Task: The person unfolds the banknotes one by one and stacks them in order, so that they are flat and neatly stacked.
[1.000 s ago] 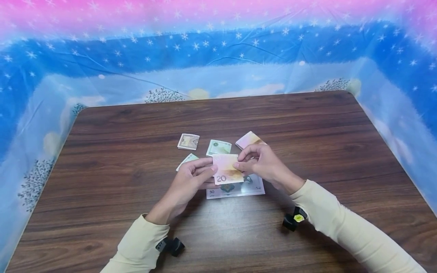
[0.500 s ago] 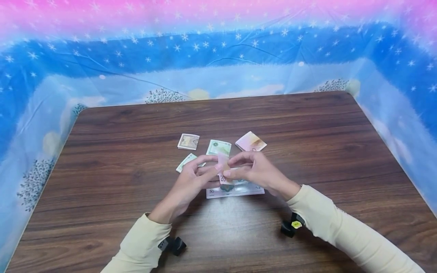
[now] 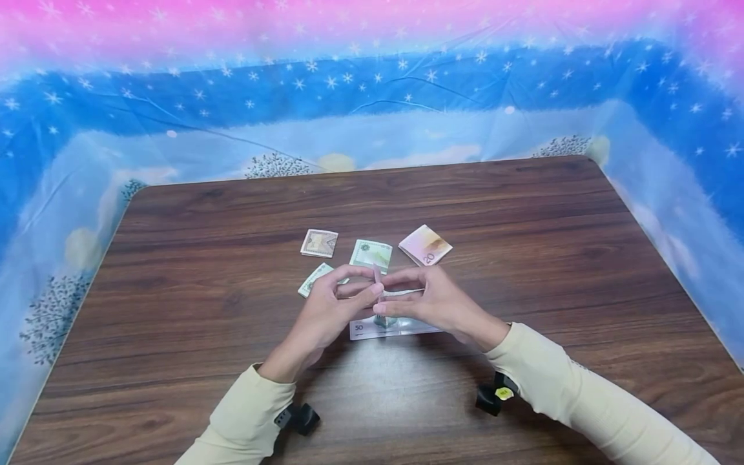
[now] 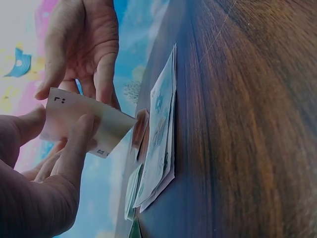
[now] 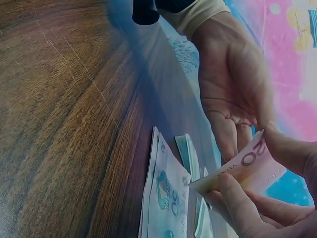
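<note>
A folded 20 yuan banknote (image 3: 376, 276) stands nearly edge-on between my hands in the head view; its printed face shows in the right wrist view. My left hand (image 3: 328, 307) pinches one side of it between thumb and fingers. From the other side my right hand (image 3: 436, 300) holds it, thumb nearest me and fingers behind. Below the hands lie flat 50 banknotes (image 3: 363, 331), partly covered by them in the head view. The left wrist view shows these flat notes (image 4: 158, 124) as a small stack, with the pale side of the held banknote (image 4: 67, 116) above the table.
Behind the hands are a folded brown banknote (image 3: 320, 243), a folded green banknote (image 3: 372, 250) and another folded 20 banknote (image 3: 426, 245). One more folded green banknote (image 3: 314, 279) lies by the left fingers. A snowflake-patterned cloth (image 3: 360, 84) surrounds the wooden table (image 3: 174, 310).
The held banknote has turned from facing the head camera to nearly edge-on. My right hand has shifted left, closer to the left hand, uncovering the folded 20 banknote behind.
</note>
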Motion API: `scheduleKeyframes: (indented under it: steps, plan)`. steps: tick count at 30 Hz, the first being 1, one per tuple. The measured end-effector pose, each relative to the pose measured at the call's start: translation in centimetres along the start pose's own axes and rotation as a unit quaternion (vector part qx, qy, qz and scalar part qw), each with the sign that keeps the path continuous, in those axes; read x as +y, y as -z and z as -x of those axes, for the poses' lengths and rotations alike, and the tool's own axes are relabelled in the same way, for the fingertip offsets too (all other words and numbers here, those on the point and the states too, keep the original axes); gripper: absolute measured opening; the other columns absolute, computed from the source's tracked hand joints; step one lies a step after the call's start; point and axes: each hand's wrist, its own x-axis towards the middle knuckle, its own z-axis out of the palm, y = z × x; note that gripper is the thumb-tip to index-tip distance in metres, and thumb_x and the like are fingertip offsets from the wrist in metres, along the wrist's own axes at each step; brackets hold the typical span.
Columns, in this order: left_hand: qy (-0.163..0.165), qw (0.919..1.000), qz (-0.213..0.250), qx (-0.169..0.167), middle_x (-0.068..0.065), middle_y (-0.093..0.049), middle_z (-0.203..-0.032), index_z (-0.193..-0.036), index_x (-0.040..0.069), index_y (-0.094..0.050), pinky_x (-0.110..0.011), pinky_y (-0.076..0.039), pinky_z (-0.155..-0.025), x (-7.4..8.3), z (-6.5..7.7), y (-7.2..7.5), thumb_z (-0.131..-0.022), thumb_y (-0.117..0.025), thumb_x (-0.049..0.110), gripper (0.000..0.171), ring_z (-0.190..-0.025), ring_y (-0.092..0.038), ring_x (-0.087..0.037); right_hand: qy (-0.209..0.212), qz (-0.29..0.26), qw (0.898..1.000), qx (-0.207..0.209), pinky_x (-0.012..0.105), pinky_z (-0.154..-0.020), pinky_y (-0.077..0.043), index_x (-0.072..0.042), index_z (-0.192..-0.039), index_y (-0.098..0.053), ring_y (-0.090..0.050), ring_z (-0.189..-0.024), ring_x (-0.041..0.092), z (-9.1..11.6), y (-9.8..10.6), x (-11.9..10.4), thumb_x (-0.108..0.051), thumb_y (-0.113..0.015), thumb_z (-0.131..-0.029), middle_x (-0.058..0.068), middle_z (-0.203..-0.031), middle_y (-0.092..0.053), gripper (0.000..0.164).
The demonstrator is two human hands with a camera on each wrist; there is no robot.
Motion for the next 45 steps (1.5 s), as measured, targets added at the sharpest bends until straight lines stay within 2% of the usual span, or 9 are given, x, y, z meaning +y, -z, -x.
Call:
scheduleKeyframes:
  steps: [6,10,16,21,28,38,45]
  plan:
    - [0.0,0.9997,-0.025,0.003,-0.018,-0.07,-0.123,-0.123,0.0,-0.063,-0.037,-0.059,-0.09,0.1,0.1,0.0,-0.094,-0.072,0.008,0.031,-0.115,-0.067,-0.03,-0.014,-0.005,1.0,-0.001,0.035,-0.093,-0.058,0.004,-0.132,-0.061,-0.07,-0.107,0.026,0.2,0.0,-0.1,-0.011,-0.081,-0.086,0.017,-0.128,-0.066,0.052]
    - [0.003,0.9991,-0.042,0.003,-0.023,-0.067,-0.126,-0.13,-0.001,-0.06,-0.037,-0.059,-0.09,0.2,0.2,0.2,-0.096,-0.068,0.006,0.036,-0.115,-0.067,-0.03,-0.017,0.005,1.0,-0.004,0.035,-0.093,-0.057,0.005,-0.134,-0.059,-0.069,-0.11,0.026,0.3,0.4,-0.3,-0.01,-0.08,-0.086,0.019,-0.128,-0.066,0.055]
    - [0.015,0.999,-0.039,0.016,-0.029,-0.064,-0.127,-0.136,-0.004,-0.054,-0.036,-0.061,-0.087,0.4,0.3,0.3,-0.095,-0.059,-0.005,0.042,-0.104,-0.069,-0.027,-0.019,-0.001,1.0,-0.008,0.034,-0.093,-0.057,0.01,-0.141,-0.048,-0.067,-0.109,0.027,0.6,1.1,-0.4,0.001,-0.065,-0.087,0.024,-0.127,-0.065,0.057]
    - [0.01,0.9984,-0.043,0.035,-0.027,-0.068,-0.12,-0.134,0.0,-0.057,-0.037,-0.062,-0.08,0.6,0.4,0.5,-0.093,-0.059,-0.008,0.042,-0.092,-0.071,-0.022,-0.017,-0.002,1.0,0.004,0.031,-0.087,-0.058,0.012,-0.137,-0.049,-0.069,-0.101,0.024,0.7,1.7,-0.5,0.007,-0.056,-0.086,0.027,-0.123,-0.066,0.052]
    - [0.01,0.9963,-0.066,0.055,-0.025,-0.069,-0.117,-0.132,0.003,-0.06,-0.032,-0.061,-0.08,0.7,0.6,1.0,-0.093,-0.061,-0.007,0.04,-0.095,-0.072,-0.025,-0.024,0.01,0.999,0.043,0.026,-0.082,-0.059,0.013,-0.133,-0.052,-0.07,-0.095,0.019,1.1,2.7,-0.7,0.008,-0.059,-0.091,0.028,-0.12,-0.067,0.043]
    - [0.019,0.9946,-0.076,0.069,-0.025,-0.07,-0.113,-0.133,0.003,-0.06,-0.03,-0.062,-0.076,0.7,0.7,1.4,-0.092,-0.062,-0.009,0.043,-0.088,-0.072,-0.023,-0.038,0.008,0.998,0.055,0.029,-0.083,-0.06,0.015,-0.139,-0.045,-0.072,-0.091,0.02,1.3,3.6,-0.6,0.009,-0.06,-0.091,0.03,-0.117,-0.068,0.05]
    - [0.023,0.9945,-0.078,0.066,-0.023,-0.071,-0.11,-0.131,0.002,-0.062,-0.028,-0.061,-0.071,0.7,0.7,1.8,-0.092,-0.062,-0.007,0.039,-0.085,-0.071,-0.023,-0.039,-0.008,0.998,0.051,0.029,-0.08,-0.061,0.016,-0.14,-0.043,-0.072,-0.085,0.016,1.2,4.1,-0.4,0.012,-0.059,-0.091,0.03,-0.115,-0.068,0.052]
